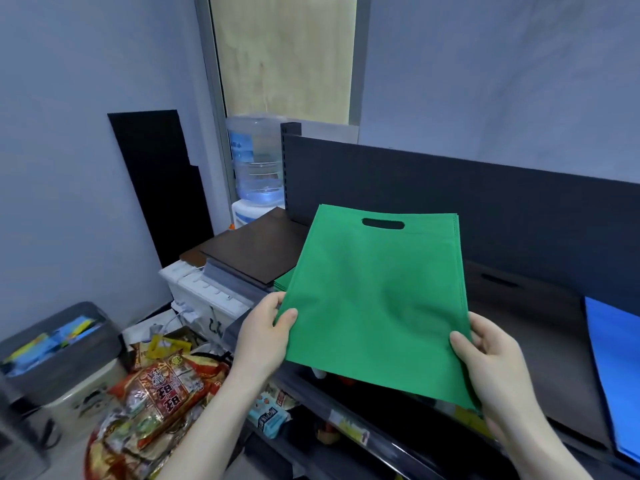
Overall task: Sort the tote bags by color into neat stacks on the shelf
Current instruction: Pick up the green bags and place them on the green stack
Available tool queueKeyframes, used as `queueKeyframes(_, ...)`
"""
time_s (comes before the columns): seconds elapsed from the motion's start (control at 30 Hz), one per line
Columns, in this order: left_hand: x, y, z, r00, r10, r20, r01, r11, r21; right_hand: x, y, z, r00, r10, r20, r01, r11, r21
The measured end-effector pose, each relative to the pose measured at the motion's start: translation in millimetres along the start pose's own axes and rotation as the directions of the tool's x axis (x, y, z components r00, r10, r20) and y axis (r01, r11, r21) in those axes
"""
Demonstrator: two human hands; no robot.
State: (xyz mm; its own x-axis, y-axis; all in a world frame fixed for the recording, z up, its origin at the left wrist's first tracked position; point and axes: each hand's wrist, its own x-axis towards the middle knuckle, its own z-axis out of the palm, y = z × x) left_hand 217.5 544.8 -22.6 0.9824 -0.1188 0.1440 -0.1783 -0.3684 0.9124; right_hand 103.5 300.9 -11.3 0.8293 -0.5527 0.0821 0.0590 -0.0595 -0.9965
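Closest in, the left hand (266, 327) and the right hand (491, 362) each pinch a side edge of the green tote bag (374, 299) near its bottom corners, thumbs flat on the top face and fingers curled underneath out of sight. The bag is held in the air over the front part of the shelf (554, 358), not yet resting on anything. Its oval handle cut-out points to the far side, toward the shelf's dark back panel (485, 202). Its long axis runs near to far, skewed a little so the near right corner sits closest to the person. Layered edges along its far right side suggest more than one bag may be held. A sliver of green (284, 282) shows just under its left edge, likely the green stack. A dark bag (502, 282) lies on the shelf to the right, and a blue bag (613, 375) further right again. To place it well, I would square the skew first, carry the bag left over that green sliver, set the far edge down first, and only then loosen both pinches, keeping clear of the dark bag.
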Motion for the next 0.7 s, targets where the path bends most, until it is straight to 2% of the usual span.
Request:
queueKeyframes(0.33,102.8,-14.0,17.9,0.993,0.057,0.1,-0.063,0.996,0.065,58.2,25.2,36.5,0.987,0.108,-0.123,-0.102,0.993,0.051)
queueKeyframes(0.53,163.0,-17.7,26.0,0.986,0.144,0.086,-0.153,0.982,0.112,94.6,29.1,57.5,0.978,0.112,-0.173,-0.101,0.992,0.072)
queueKeyframes(0.7,193.3,-27.1,25.5,0.979,0.183,0.09,-0.193,0.975,0.11,108.7,32.4,72.7,0.977,0.104,-0.184,-0.105,0.994,0.005)
